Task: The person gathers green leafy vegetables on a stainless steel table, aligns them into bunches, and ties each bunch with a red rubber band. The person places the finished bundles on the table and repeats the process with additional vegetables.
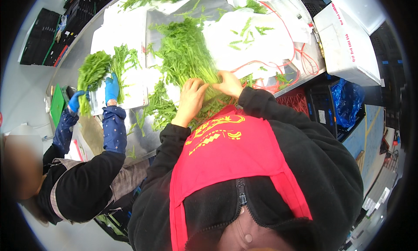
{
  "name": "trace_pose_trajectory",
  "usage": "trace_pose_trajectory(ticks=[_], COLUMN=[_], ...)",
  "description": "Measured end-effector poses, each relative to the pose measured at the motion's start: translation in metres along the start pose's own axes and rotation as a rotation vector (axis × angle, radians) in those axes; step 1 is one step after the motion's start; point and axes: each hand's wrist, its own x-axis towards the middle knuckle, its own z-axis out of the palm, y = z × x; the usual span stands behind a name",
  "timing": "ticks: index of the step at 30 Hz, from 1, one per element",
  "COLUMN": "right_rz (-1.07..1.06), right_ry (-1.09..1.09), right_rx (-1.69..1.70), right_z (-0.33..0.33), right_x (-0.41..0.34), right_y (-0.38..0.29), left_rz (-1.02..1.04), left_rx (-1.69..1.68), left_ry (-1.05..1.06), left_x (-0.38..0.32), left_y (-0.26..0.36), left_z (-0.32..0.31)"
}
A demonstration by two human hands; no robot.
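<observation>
A large heap of leafy greens with feathery leaves (184, 43) lies in front of me, its pale stems pointing towards my body. My left hand (191, 99) rests over the left side of the stem ends, fingers bent around them. From the right, my right hand (230, 84) grips the same stems, its thumb towards my left fingertips. The stems run between the two hands, and the undersides of my fingers are hidden. Loose leaves and trimmings (161, 107) lie to the left of my left hand and below both hands, near my red apron (225, 146).
At left a co-worker's blue-gloved hands (112, 89) hold another bunch of greens (93, 68) by a white board (130, 97). Red string (295, 52) trails over white sheeting (225, 39) on the metal table (147, 145). White foam boxes (346, 45) stand at right.
</observation>
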Motion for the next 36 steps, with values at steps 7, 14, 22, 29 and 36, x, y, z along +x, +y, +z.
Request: trace_pose_trajectory(ticks=[7,14,22,29,36], right_rz=[-0.047,-0.089,-0.076,-0.273,-0.350], right_ry=[0.205,0.175,-0.043,0.375,0.616], right_rx=[-0.018,-0.060,0.332,-0.246,0.082], right_z=[-0.034,-0.032,-0.034,-0.088,-0.205], right_x=[-0.008,0.006,0.012,0.002,-0.026], right_y=[-0.007,0.020,0.027,0.004,-0.043], left_rz=[-0.024,-0.027,0.215,0.114,0.084], left_rx=[-0.014,-0.035,0.075,0.255,0.207], left_ry=[-0.028,-0.010,-0.102,-0.168,-0.117], left_x=[0.000,0.003,0.046,0.040,0.034], left_y=[0.001,0.006,0.000,-0.010,-0.014], left_z=[-0.004,-0.008,0.006,0.026,0.031])
